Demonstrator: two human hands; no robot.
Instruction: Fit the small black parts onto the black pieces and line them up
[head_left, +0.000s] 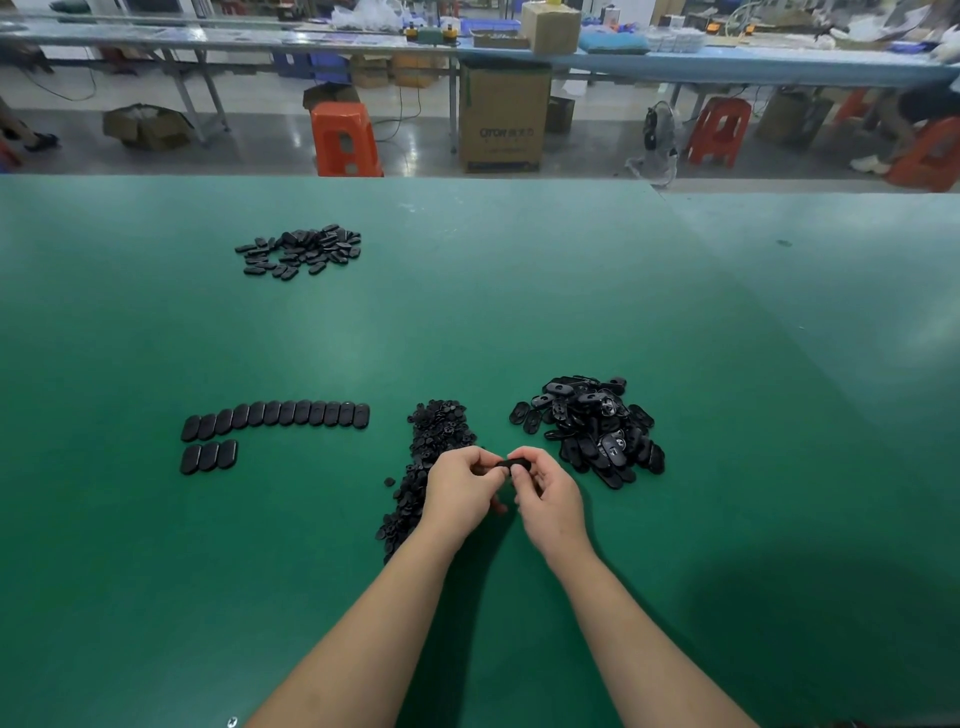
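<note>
My left hand (460, 488) and my right hand (550, 491) meet above the green table (519, 312), both pinching one black oval piece (511, 463) between their fingertips. A strip of small black parts (436, 434) runs just left of the hands. A heap of black oval pieces (592, 428) lies to the right. On the left, fitted pieces stand in a long row (275, 415), with a short row of three (209, 456) below it. Whether a small part sits in my fingers is hidden.
Another heap of black pieces (301, 249) lies far back on the left. Beyond the table edge stand an orange stool (345, 137), a cardboard box (504, 117), red stools (719, 130) and a long workbench (467, 47).
</note>
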